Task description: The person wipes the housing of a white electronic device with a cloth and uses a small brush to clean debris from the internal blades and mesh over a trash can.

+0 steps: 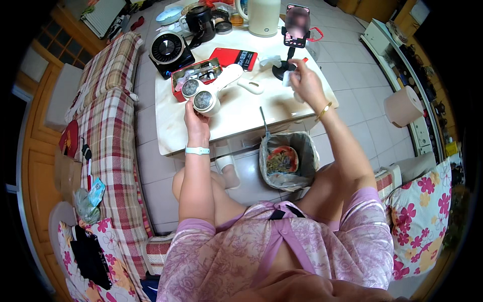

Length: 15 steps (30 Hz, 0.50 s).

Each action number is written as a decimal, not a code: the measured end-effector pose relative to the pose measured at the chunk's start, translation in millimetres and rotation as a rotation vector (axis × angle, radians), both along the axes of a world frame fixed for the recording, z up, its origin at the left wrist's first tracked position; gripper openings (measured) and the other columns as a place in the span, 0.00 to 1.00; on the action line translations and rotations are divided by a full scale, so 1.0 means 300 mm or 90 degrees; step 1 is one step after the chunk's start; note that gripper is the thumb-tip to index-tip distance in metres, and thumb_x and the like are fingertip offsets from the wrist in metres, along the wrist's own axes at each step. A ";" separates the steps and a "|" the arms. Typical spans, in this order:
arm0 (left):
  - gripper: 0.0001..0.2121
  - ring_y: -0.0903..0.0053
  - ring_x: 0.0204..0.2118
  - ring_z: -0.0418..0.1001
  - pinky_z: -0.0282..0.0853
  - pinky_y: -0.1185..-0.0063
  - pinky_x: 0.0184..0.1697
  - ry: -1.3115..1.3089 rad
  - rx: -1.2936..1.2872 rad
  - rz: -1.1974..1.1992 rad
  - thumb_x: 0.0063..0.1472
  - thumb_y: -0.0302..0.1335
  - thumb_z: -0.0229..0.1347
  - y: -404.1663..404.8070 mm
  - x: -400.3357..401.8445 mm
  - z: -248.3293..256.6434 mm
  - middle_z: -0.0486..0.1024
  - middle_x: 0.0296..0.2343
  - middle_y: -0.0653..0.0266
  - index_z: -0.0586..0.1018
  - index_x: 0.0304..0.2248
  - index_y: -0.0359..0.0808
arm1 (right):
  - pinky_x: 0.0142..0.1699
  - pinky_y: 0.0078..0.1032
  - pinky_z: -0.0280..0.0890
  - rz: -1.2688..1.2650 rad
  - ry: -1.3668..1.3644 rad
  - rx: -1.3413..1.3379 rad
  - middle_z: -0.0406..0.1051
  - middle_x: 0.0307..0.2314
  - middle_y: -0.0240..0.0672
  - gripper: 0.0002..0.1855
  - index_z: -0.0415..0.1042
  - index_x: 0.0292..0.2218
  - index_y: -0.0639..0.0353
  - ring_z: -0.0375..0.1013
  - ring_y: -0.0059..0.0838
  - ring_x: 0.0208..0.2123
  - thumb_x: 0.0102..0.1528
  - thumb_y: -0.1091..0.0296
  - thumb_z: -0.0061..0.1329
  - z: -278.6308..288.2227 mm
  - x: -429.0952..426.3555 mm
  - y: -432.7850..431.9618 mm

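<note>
My left hand (197, 126) holds a white handheld device (208, 102) above the table's left part. Two round perforated metal heads face up on it, one beside the other; it looks like a lint shaver or foot file. Its white handle (230, 75) extends away to the upper right. Beyond it lies a loose white oval part (251, 86) on the tabletop. My right hand (307, 83) pinches a small white piece (289, 78), perhaps tissue, in front of the black base of the phone stand (282, 71). Fingers hide part of that piece.
On the marble-look table (181, 132) stand a red box of small items (179, 92), a black fan-like device (168, 49), a red flat box (228, 56), a kettle (264, 19) and a phone (296, 36). A lined waste bin (268, 177) sits between my knees.
</note>
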State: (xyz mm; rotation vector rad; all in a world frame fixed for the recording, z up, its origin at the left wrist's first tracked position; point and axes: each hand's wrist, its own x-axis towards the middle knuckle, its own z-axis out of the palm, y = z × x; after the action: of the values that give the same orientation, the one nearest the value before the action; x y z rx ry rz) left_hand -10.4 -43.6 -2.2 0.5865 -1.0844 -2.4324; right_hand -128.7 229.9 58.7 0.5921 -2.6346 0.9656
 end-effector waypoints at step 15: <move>0.16 0.79 0.40 0.70 0.67 0.79 0.40 0.070 0.024 -0.024 0.59 0.36 0.47 0.048 -0.024 0.020 0.72 0.37 0.66 0.70 0.42 0.35 | 0.31 0.39 0.65 -0.051 0.159 0.140 0.70 0.23 0.47 0.23 0.61 0.47 0.54 0.70 0.49 0.25 0.48 0.67 0.43 0.071 -0.314 0.065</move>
State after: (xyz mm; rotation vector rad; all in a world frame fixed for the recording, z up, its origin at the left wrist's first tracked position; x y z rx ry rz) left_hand -17.6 -29.3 3.9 0.4420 -1.0160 -2.4909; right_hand -223.0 249.4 79.8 0.6074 -2.5316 0.5437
